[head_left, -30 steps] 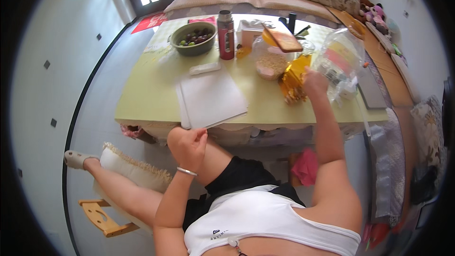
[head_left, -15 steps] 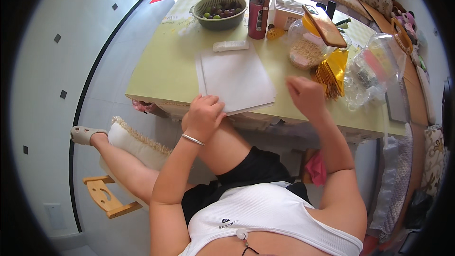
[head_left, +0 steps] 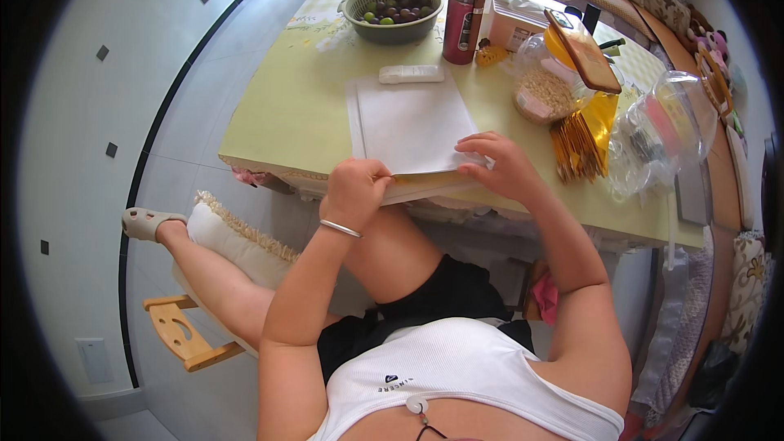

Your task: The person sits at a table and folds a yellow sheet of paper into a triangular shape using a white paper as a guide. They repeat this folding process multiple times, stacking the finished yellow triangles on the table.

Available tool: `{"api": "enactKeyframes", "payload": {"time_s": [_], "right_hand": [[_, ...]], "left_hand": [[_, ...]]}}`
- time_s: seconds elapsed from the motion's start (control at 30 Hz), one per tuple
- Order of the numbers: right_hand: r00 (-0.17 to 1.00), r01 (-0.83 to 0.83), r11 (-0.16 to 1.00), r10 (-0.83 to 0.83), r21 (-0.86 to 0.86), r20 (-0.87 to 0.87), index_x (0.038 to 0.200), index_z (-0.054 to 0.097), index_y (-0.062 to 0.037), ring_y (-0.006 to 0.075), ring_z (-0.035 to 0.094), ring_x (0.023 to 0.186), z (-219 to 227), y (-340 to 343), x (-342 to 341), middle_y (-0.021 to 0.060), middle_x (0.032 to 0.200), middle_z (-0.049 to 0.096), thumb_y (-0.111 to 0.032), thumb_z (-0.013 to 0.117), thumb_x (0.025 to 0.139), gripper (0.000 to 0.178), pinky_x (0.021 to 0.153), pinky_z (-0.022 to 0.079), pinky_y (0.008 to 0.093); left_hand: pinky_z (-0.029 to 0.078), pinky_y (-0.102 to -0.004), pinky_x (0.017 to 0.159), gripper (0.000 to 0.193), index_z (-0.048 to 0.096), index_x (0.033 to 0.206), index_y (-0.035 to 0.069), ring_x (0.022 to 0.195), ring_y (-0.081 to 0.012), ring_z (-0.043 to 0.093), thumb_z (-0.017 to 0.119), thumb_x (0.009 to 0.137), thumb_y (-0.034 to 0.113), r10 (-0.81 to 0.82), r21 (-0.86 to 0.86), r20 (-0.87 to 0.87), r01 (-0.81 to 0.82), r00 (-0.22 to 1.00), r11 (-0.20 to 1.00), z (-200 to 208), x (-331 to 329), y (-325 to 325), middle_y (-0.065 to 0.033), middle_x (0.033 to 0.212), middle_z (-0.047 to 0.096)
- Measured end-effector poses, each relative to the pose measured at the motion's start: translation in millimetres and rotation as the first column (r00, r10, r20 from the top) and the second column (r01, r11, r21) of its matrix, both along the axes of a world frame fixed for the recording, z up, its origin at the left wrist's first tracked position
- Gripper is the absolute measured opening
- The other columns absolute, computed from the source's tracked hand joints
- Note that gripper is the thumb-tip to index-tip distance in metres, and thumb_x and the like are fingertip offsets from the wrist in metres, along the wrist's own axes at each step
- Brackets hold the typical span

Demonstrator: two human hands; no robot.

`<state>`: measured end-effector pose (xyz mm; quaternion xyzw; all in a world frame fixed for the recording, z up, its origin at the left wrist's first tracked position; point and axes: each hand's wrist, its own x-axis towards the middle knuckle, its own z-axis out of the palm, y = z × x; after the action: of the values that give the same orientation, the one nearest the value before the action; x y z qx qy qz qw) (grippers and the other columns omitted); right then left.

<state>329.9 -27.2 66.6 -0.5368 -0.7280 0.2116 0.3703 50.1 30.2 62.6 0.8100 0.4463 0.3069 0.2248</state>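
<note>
A stack of white paper (head_left: 412, 126) lies on the table near its front edge, its sheets slightly out of line. My left hand (head_left: 356, 193) is closed at the near left corner of the stack, thumb and index finger pinching a sheet's edge. At the near right corner is my right hand (head_left: 502, 165), its thumb and fingers apart around the paper's edge and its fingertips at the sheet. On the far edge of the paper rests a white capped tube (head_left: 411, 74), lying on its side.
Farther back are a green colander of grapes (head_left: 392, 30), a red thermos (head_left: 464, 20) and a tissue box (head_left: 513, 23). To the right stand a clear jar (head_left: 541, 86) with a phone (head_left: 581, 51) on top, gold packets (head_left: 581, 140) and a clear plastic bag (head_left: 653, 143).
My right hand has moved left from beside the gold packets to the paper's near right corner, and its fingers have spread. My left hand has closed to a pinch at the near left corner.
</note>
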Motion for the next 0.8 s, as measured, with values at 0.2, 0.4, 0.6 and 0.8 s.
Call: {"api": "enactKeyframes", "payload": {"time_s": [0.2, 0.4, 0.6, 0.8], "right_hand": [[0.988, -0.155, 0.986, 0.156, 0.068, -0.013, 0.116, 0.07, -0.0051, 0.0238, 0.066, 0.095, -13, 16, 19, 0.0108, 0.114, 0.069, -0.026, 0.082, 0.081, 0.042, 0.086, 0.052, 0.0347], [0.962, 0.097, 0.956, -0.161, -0.278, -0.219, 0.103, 0.072, -0.0005, 0.0121, 0.06, 0.076, -29, 53, 27, 0.0097, 0.089, 0.071, -0.019, 0.076, 0.084, 0.027, 0.071, 0.049, 0.031], [0.914, 0.288, 0.917, -0.349, -0.275, -0.206, 0.091, 0.069, 0.0022, 0.016, 0.062, 0.069, -39, 79, 17, 0.0096, 0.077, 0.07, -0.024, 0.072, 0.088, 0.026, 0.067, 0.048, 0.034], [0.875, 0.483, 0.859, -0.483, -0.169, 0.046, 0.091, 0.069, -0.0048, 0.028, 0.068, 0.077, -25, 72, 0, 0.009, 0.084, 0.073, -0.03, 0.07, 0.09, 0.025, 0.07, 0.051, 0.0386]], "left_hand": [[0.048, -0.0253, 0.062, 0.014, 0.072, 0.076, -0.001, 0.066, -0.0072, 0.059, 0.075, 0.083, 0.01, 0.082, -0.393, 0.12, -0.028, 0.989, 0.919, 19, 1, 19, -0.0049, 0.068, 0.068], [0.049, -0.0274, 0.062, 0.021, 0.068, 0.092, -0.002, 0.066, -0.0097, 0.061, 0.075, 0.086, 0.017, 0.126, -0.415, 0.343, 0.03, 0.931, 0.909, 3, 5, 53, -0.0073, 0.073, 0.069], [0.05, -0.0264, 0.066, 0.041, 0.059, 0.121, -0.006, 0.068, -0.0093, 0.06, 0.074, 0.087, 0.011, 0.19, -0.395, 0.432, -0.004, 0.882, 0.919, -20, 6, 60, -0.0047, 0.079, 0.07], [0.051, -0.0349, 0.075, 0.048, 0.058, 0.126, -0.003, 0.076, -0.0212, 0.062, 0.075, 0.084, 0.012, 0.307, -0.165, 0.211, -0.276, 0.928, 0.947, -41, 16, 64, -0.0084, 0.079, 0.066]]}}
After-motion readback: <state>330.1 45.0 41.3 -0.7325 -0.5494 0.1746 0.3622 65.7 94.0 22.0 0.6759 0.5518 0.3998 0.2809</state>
